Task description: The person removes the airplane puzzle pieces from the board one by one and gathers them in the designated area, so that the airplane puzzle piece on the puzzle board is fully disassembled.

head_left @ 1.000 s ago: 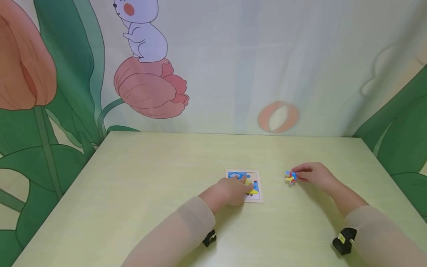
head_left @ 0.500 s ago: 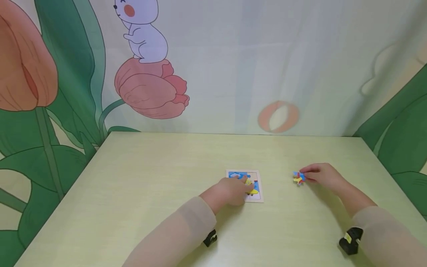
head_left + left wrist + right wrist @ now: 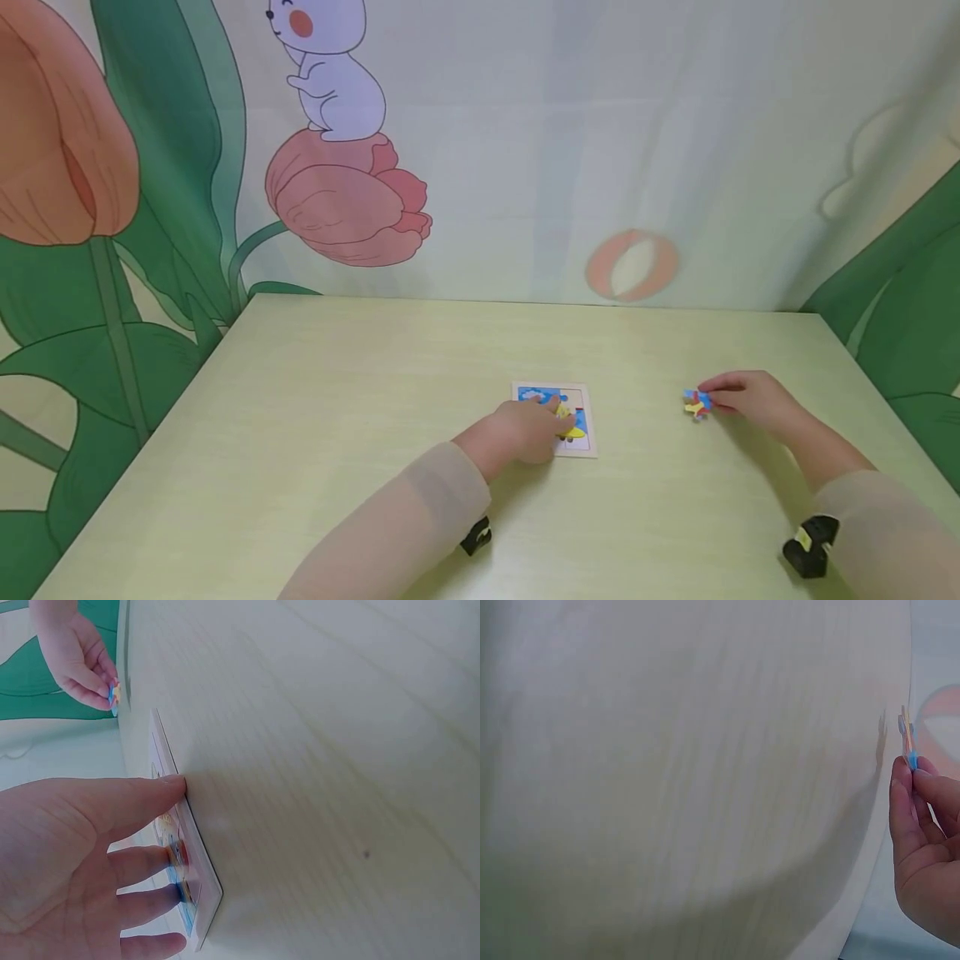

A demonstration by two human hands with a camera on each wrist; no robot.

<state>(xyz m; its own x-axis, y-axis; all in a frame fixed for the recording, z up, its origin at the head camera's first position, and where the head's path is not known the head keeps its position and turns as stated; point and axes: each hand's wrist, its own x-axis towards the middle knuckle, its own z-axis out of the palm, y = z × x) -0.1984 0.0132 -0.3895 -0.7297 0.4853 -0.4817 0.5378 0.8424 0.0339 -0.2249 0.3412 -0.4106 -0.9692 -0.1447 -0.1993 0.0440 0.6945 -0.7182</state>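
A small square jigsaw puzzle board (image 3: 578, 447) with a pale frame lies on the table, its picture blue and yellow with some bare patches. My left hand (image 3: 528, 429) rests on it with fingers extended and hides its left part. In the left wrist view, the left thumb (image 3: 146, 801) touches the board's near edge (image 3: 201, 874). Off to the right, my right hand (image 3: 757, 404) pinches a blue, yellow and red puzzle piece (image 3: 697, 404) between thumb and fingers, raised off the table. Seen edge-on in the right wrist view, the piece (image 3: 908, 739) may be more than one; I cannot tell.
The pale wooden table (image 3: 337, 400) spreads round both hands. Behind it hangs a curtain (image 3: 487, 150) printed with tulips, leaves and a white animal. Small black devices (image 3: 812, 546) sit at both wrists.
My right hand has moved to the right with the puzzle piece, away from the board. The left hand has stayed on the board. The head view has shifted slightly.
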